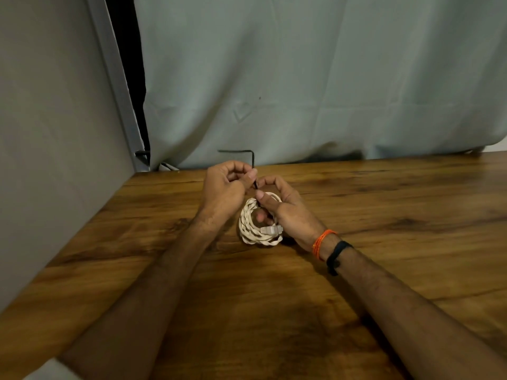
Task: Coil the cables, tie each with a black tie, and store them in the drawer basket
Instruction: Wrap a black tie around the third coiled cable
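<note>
Both hands' fingers curled: left hand [225, 187] pinches black tie [252, 160]; right hand [285, 212] grips coiled cable [251, 226] below.

Both hands, left hand [227, 187] and right hand [285, 212], pinch a black tie [248, 153] above a coiled white cable [248, 223].

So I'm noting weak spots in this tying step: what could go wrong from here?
The black tie is pinched only near its lower part by the left hand; its long bent end sticks up free and could slip out. The right hand holds the white cable coil on one side only, so loops opposite might spring loose before the tie closes.
</note>
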